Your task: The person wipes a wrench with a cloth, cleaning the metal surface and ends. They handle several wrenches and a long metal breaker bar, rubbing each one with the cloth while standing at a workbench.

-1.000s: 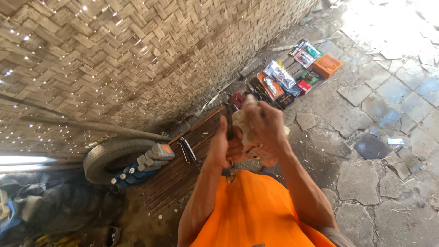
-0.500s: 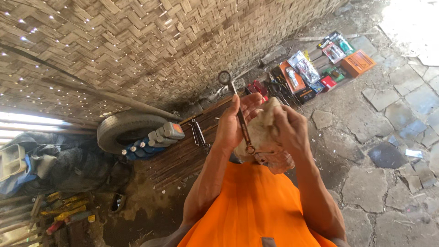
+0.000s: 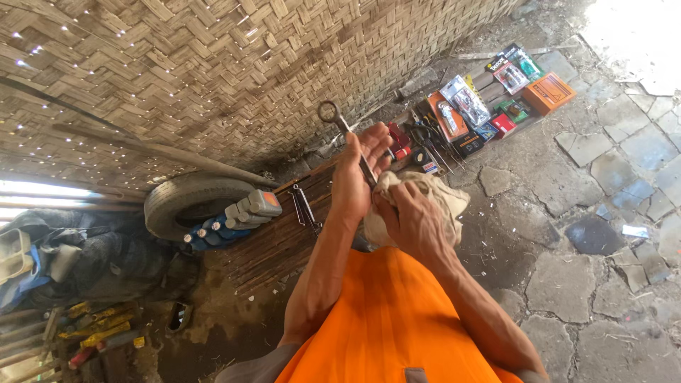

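The wrench [image 3: 345,138] shows only its ring end and part of its shank, the rest lost behind the left hand [image 3: 358,177] and the rag [image 3: 433,198], which the right hand [image 3: 410,220] perhaps grips, while the small packaged tools [image 3: 489,99] stay too tiny to identify.

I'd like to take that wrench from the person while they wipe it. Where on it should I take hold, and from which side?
Grip the ring end, coming from above near the woven wall. It sticks up free past the left hand, while the lower shank lies under that hand's fingers and the rag pressed on by the right hand, so probably only the top offers room.
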